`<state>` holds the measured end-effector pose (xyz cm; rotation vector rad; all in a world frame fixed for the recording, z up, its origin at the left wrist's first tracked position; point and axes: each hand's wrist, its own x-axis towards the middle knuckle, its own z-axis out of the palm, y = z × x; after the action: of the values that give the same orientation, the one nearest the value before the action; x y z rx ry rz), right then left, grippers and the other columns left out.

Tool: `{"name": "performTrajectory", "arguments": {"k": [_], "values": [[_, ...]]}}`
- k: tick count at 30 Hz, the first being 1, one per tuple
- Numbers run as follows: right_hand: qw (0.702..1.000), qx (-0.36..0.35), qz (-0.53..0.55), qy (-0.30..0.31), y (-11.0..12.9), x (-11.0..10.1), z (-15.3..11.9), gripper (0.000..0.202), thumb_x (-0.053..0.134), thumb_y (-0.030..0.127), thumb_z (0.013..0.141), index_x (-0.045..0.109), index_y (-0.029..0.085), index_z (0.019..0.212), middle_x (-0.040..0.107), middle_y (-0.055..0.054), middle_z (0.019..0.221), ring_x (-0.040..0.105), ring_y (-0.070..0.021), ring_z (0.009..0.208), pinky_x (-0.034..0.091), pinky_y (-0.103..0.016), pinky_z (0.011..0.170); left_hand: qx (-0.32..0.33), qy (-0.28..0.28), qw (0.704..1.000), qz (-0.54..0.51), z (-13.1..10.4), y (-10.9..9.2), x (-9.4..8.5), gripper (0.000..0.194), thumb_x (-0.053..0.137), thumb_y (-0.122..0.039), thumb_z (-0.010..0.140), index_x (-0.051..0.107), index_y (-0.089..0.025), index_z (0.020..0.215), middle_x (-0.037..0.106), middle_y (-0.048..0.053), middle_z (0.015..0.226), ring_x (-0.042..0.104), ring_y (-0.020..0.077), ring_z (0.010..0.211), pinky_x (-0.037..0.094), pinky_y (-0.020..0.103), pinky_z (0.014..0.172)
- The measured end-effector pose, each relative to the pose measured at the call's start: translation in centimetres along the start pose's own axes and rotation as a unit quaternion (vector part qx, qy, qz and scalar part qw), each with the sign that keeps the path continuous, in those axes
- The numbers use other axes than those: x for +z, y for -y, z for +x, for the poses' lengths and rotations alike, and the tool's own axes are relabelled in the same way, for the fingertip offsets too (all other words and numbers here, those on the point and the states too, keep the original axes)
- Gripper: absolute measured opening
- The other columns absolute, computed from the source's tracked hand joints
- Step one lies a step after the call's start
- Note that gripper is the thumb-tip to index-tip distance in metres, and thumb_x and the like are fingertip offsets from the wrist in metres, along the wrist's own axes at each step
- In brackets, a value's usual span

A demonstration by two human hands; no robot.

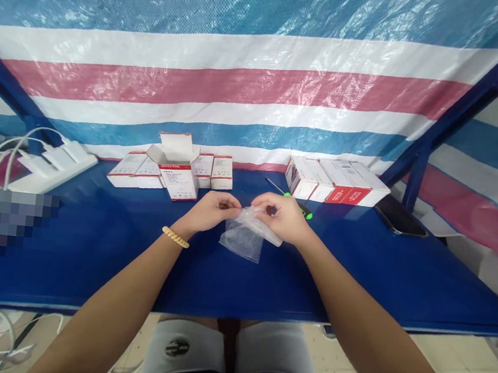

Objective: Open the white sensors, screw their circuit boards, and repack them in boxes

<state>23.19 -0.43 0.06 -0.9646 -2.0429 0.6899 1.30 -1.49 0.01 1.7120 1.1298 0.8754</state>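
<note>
Between my two hands, over the middle of the blue table, is a crumpled clear plastic bag (242, 242). My left hand (215, 211) pinches its upper left edge between thumb and fingertips. The fingers of my right hand (282, 217) are closed on the bag's top right part, where a whitish piece shows below the palm; whether it is inside the bag I cannot tell. Behind my left hand stands an open white and red box (178, 182) with its flaps up. A screwdriver with a green and black handle (304, 210) lies partly hidden behind my right hand.
Closed white and red boxes (128, 169) stand at the back left, with several more boxes (342, 183) at the back right. A black phone (401, 217) lies right of them. At the far left is a white power strip (54, 172) with cables. Blue frame posts rise at both sides.
</note>
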Motion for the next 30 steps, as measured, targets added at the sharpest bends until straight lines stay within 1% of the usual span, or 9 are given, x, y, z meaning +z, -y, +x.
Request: {"name": "performTrajectory", "arguments": {"k": [4, 10, 13, 16, 19, 21, 24, 27, 30], "values": [[0.999, 0.018, 0.019, 0.022, 0.20, -0.42, -0.06, 0.025, 0.058, 0.019, 0.078, 0.068, 0.018, 0.101, 0.075, -0.003, 0.080, 0.064, -0.0153, 0.067, 0.048, -0.028, 0.066, 0.026, -0.021, 0.999, 0.017, 0.14, 0.11, -0.14, 0.022, 0.069, -0.037, 0.076, 0.066, -0.016, 0.077, 0.065, 0.001, 0.068, 0.056, 0.0127, 0.062, 0.044, 0.027, 0.061], [0.995, 0.051, 0.077, 0.043, 0.14, -0.70, 0.05, 0.025, 0.060, 0.025, 0.078, 0.063, 0.018, 0.102, 0.073, -0.001, 0.074, 0.063, -0.0146, 0.063, 0.046, -0.026, 0.062, 0.047, -0.067, 0.997, 0.014, 0.26, 0.14, 0.03, 0.019, 0.055, -0.036, 0.085, 0.055, -0.018, 0.076, 0.060, -0.001, 0.064, 0.054, 0.0123, 0.059, 0.043, 0.026, 0.059], [0.995, 0.034, 0.091, 0.033, -0.09, -0.75, 0.06, 0.029, 0.063, 0.025, 0.076, 0.062, 0.018, 0.104, 0.072, -0.001, 0.075, 0.061, -0.0139, 0.063, 0.046, -0.026, 0.061, 0.061, -0.075, 0.995, 0.027, 0.21, 0.26, 0.18, 0.021, 0.051, -0.038, 0.088, 0.052, -0.019, 0.079, 0.059, -0.002, 0.065, 0.054, 0.0128, 0.060, 0.042, 0.026, 0.059], [0.993, 0.017, 0.112, 0.042, -0.31, -0.75, 0.03, 0.035, 0.067, 0.030, 0.075, 0.061, 0.018, 0.107, 0.072, -0.002, 0.080, 0.061, -0.0139, 0.064, 0.046, -0.027, 0.062, 0.081, -0.065, 0.992, 0.069, 0.07, 0.25, 0.20, 0.024, 0.047, -0.038, 0.092, 0.053, -0.019, 0.080, 0.060, -0.001, 0.067, 0.055, 0.0135, 0.063, 0.043, 0.027, 0.062], [0.990, 0.037, 0.132, 0.034, -0.41, -0.62, 0.02, 0.029, 0.067, 0.039, 0.078, 0.065, 0.018, 0.099, 0.071, -0.003, 0.078, 0.062, -0.0148, 0.065, 0.047, -0.028, 0.061, 0.087, -0.058, 0.988, 0.114, -0.03, 0.04, 0.15, 0.026, 0.044, -0.038, 0.093, 0.055, -0.018, 0.079, 0.060, -0.001, 0.068, 0.054, 0.0140, 0.064, 0.042, 0.027, 0.063], [0.989, 0.056, 0.133, 0.022, -0.41, -0.54, 0.04, 0.025, 0.066, 0.039, 0.079, 0.067, 0.018, 0.091, 0.070, -0.003, 0.074, 0.063, -0.0154, 0.064, 0.047, -0.028, 0.060, 0.089, -0.067, 0.986, 0.126, -0.07, -0.11, 0.12, 0.027, 0.044, -0.037, 0.093, 0.056, -0.018, 0.077, 0.060, -0.001, 0.069, 0.054, 0.0142, 0.065, 0.042, 0.028, 0.065], [0.988, 0.077, 0.131, 0.011, -0.34, -0.58, 0.13, 0.021, 0.063, 0.036, 0.080, 0.067, 0.019, 0.091, 0.071, -0.003, 0.073, 0.064, -0.0158, 0.063, 0.047, -0.028, 0.060, 0.088, -0.107, 0.983, 0.121, -0.10, -0.23, 0.12, 0.027, 0.044, -0.035, 0.093, 0.057, -0.018, 0.077, 0.063, 0.001, 0.073, 0.057, 0.0155, 0.071, 0.044, 0.029, 0.071], [0.990, 0.092, 0.111, -0.004, -0.29, -0.68, 0.24, 0.026, 0.058, 0.038, 0.084, 0.066, 0.019, 0.101, 0.070, -0.001, 0.066, 0.062, -0.0153, 0.057, 0.047, -0.028, 0.057, 0.075, -0.159, 0.977, 0.120, -0.16, -0.27, 0.27, 0.023, 0.043, -0.033, 0.093, 0.056, -0.019, 0.080, 0.063, 0.001, 0.075, 0.058, 0.0164, 0.074, 0.045, 0.030, 0.073], [0.993, 0.091, 0.076, -0.017, -0.32, -0.66, 0.34, 0.028, 0.053, 0.040, 0.087, 0.064, 0.018, 0.103, 0.066, 0.000, 0.061, 0.060, -0.0149, 0.053, 0.046, -0.028, 0.056, 0.070, -0.175, 0.979, 0.076, -0.17, -0.30, 0.59, 0.022, 0.044, -0.033, 0.093, 0.054, -0.020, 0.078, 0.063, 0.001, 0.075, 0.057, 0.0158, 0.073, 0.044, 0.029, 0.072]]}}
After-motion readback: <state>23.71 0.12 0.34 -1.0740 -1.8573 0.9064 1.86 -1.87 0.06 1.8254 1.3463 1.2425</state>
